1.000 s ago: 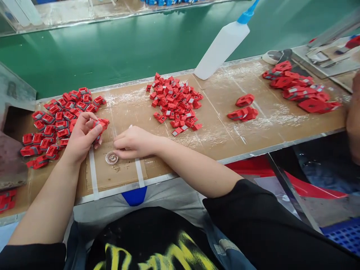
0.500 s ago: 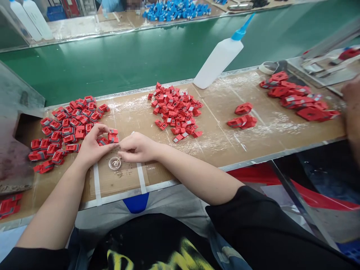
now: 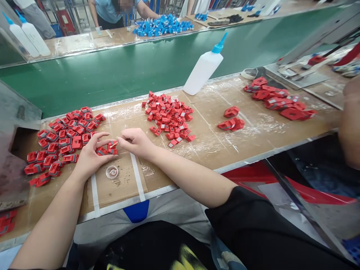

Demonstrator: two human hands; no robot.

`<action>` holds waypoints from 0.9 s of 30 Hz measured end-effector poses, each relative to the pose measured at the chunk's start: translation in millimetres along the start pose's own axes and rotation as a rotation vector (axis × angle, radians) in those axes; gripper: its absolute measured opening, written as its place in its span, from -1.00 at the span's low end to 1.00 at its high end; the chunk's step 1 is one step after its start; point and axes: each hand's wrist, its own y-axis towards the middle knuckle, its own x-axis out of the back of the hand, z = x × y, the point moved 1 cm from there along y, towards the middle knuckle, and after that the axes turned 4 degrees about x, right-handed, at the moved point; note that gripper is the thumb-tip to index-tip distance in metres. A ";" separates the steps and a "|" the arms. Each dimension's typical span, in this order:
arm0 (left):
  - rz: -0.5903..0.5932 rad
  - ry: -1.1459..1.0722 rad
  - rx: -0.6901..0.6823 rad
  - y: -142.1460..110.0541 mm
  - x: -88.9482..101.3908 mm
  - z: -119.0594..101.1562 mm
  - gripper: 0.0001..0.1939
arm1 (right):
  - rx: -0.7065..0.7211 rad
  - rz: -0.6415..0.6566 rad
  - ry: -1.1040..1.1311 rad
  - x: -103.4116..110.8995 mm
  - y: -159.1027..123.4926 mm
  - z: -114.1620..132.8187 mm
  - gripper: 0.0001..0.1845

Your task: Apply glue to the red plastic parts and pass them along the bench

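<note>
My left hand point(image 3: 91, 153) grips a red plastic part point(image 3: 112, 147) between thumb and fingers. Another red piece shows beside it inside the curve of the hand; whether it is joined cannot be seen. My right hand point(image 3: 136, 141) is closed in a pinch on a thin pale stick point(image 3: 113, 144), whose tip lies at the top of the held part. Just below the hands, a small clear round dish point(image 3: 112, 172) rests on a cardboard sheet point(image 3: 118, 193) taped down with white strips.
Red parts with grey bands point(image 3: 66, 138) spread at the left. A pile of small red pieces point(image 3: 170, 118) lies mid-table, with larger red parts point(image 3: 281, 99) at right. A white squeeze bottle point(image 3: 202, 73) leans behind. Across the green divider point(image 3: 112, 86), a person sits near blue parts point(image 3: 163, 26).
My right hand has brought the stick up from the small dish to the red part. The left hand's fingers have spread slightly. The camera view has shifted, showing more of the far bench.
</note>
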 end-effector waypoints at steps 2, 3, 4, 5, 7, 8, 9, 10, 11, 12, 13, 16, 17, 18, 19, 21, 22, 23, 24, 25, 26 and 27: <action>-0.005 0.015 0.001 0.0 0.0 0.2 -0.16 | -0.008 0.017 -0.005 -0.3 0.2 -0.4 -0.57; -0.006 0.021 0.002 0.0 0.0 0.4 -0.16 | -0.010 0.011 -0.014 -0.2 0.3 -0.6 -0.56; -0.008 0.023 0.000 0.1 0.1 0.4 -0.17 | -0.012 -0.001 -0.025 0.1 0.3 -0.8 -0.56; -0.011 0.022 -0.002 0.2 0.2 0.4 -0.18 | -0.013 -0.015 -0.038 0.4 0.3 -0.9 -0.56; -0.017 0.007 -0.005 0.4 0.3 0.2 -0.18 | -0.010 -0.027 -0.055 0.9 0.4 -0.5 -0.56; -0.020 -0.003 -0.005 0.4 0.4 0.0 -0.18 | -0.006 -0.022 -0.054 1.1 0.5 -0.1 -0.56; -0.022 -0.012 -0.004 0.5 0.5 -0.2 -0.18 | 0.001 -0.012 -0.048 1.2 0.7 0.4 -0.56; -0.021 -0.018 0.000 0.5 0.4 -0.4 -0.18 | 0.009 -0.002 -0.041 1.4 0.9 0.9 -0.56; -0.018 -0.025 0.004 0.5 0.4 -0.6 -0.18 | 0.015 0.003 -0.040 1.7 1.2 1.4 -0.56; -0.018 -0.033 0.005 0.5 0.3 -0.8 -0.18 | 0.018 0.001 -0.048 2.2 1.5 1.8 -0.56; -0.021 -0.038 0.004 0.4 0.3 -1.0 -0.18 | 0.018 -0.003 -0.064 2.8 1.8 2.1 -0.57; -0.030 -0.047 0.009 0.2 0.3 -0.9 -0.19 | 0.010 0.003 -0.119 4.3 2.6 2.6 -0.58; -0.031 -0.046 0.015 0.2 0.4 -0.7 -0.19 | 0.011 0.016 -0.121 4.4 2.8 2.8 -0.58; -0.032 -0.043 0.022 0.2 0.4 -0.4 -0.18 | 0.014 0.027 -0.116 4.3 2.9 3.1 -0.57; -0.032 -0.042 0.026 0.2 0.4 0.0 -0.18 | 0.017 0.031 -0.111 4.1 3.0 3.4 -0.57; -0.033 -0.046 0.023 0.4 0.3 0.6 -0.17 | 0.016 0.011 -0.115 3.5 3.1 3.8 -0.57; -0.034 -0.048 0.016 0.5 0.1 0.8 -0.17 | 0.013 -0.001 -0.124 3.3 3.1 3.8 -0.58; -0.036 -0.046 0.008 0.7 0.0 0.9 -0.18 | 0.011 -0.003 -0.129 3.3 3.2 3.8 -0.58; -0.039 -0.036 0.001 0.9 0.1 0.9 -0.18 | 0.011 -0.001 -0.129 3.7 3.3 3.8 -0.58; -0.042 -0.019 -0.007 1.1 0.3 0.6 -0.19 | 0.016 0.003 -0.123 4.5 3.6 4.1 -0.57; -0.048 -0.001 -0.015 1.4 1.0 0.1 -0.21 | 0.022 -0.004 -0.111 6.0 3.8 4.7 -0.57; -0.057 0.014 -0.026 1.7 2.0 -0.6 -0.23 | 0.029 -0.025 -0.094 8.1 4.0 5.7 -0.56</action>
